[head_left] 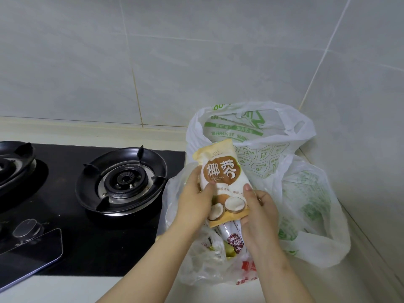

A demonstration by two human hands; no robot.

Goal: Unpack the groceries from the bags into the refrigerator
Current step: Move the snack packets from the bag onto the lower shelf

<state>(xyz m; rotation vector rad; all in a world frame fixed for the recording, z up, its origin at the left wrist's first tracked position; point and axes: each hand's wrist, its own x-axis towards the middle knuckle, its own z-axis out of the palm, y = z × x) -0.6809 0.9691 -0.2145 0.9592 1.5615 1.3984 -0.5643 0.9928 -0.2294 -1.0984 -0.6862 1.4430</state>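
Observation:
A white and tan coconut ice-cream packet (220, 171) is held up over the bags. My left hand (194, 200) grips its left side, thumb across the front. My right hand (258, 213) grips its lower right edge. Just beneath hangs another long white wrapped packet (231, 236) with a dark red label, also in my right hand's grasp. Below them a clear plastic bag with red print (209, 265) lies open on the counter, with greenish items inside. Behind it a white bag with green print (273, 149) stands open in the corner.
A black gas hob with two burners (122, 180) and a control knob (27, 227) fills the counter to the left. A dark phone-like slab (28, 256) lies at the hob's front. Tiled walls close the back and the right side.

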